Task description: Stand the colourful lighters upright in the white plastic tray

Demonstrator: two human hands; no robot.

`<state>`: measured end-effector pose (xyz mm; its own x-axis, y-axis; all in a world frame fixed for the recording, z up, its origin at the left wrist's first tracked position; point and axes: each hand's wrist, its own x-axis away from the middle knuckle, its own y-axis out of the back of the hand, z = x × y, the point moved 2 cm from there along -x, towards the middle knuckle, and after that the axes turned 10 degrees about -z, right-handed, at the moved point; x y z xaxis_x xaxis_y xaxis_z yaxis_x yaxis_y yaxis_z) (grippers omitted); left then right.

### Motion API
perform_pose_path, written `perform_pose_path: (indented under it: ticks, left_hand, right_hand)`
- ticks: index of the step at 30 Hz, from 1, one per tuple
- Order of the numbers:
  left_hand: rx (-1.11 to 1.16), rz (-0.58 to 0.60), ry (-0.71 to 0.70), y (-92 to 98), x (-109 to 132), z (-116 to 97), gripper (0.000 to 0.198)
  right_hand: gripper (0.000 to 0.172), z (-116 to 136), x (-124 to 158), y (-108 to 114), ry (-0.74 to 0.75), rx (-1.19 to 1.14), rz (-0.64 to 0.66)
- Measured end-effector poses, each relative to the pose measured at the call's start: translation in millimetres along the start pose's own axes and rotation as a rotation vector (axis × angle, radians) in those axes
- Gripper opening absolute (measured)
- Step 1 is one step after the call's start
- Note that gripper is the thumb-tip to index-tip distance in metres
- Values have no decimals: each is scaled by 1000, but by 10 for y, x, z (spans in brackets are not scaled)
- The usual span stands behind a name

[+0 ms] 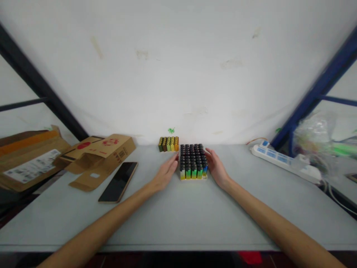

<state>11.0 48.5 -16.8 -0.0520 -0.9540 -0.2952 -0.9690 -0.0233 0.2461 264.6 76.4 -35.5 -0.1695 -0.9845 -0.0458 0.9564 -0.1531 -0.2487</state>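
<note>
A block of black-topped lighters [193, 163] stands upright in a pale tray [193, 179] on the grey table, with green, yellow and blue bodies showing in the front row. My left hand [166, 172] is at the block's left side, its fingers pointing forward and close together. At the right side is my right hand [217, 167], its fingers reaching along the block's edge. The two hands flank the block between them. Behind and to the left, a smaller group of yellow and dark lighters [169, 144] stands near the wall.
An opened cardboard box [111, 149] and a phone [119, 182] lie on the left, beside a brown package [30, 160]. A white power strip [287, 162] runs along the right, near clear plastic bags [315, 134]. The white wall [195, 74] rises behind the table.
</note>
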Motion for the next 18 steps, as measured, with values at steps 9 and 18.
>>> perform_pose_path:
  ticks: [9,18]
  left_hand:
    - [82,-171,51,-560,19,-130,71]
    - [641,-370,225,-695,-283,-147,44]
  right_hand:
    - [65,-84,16,-351,96,-188,-68]
    - [55,5,-79,-403,-49,-338,-153]
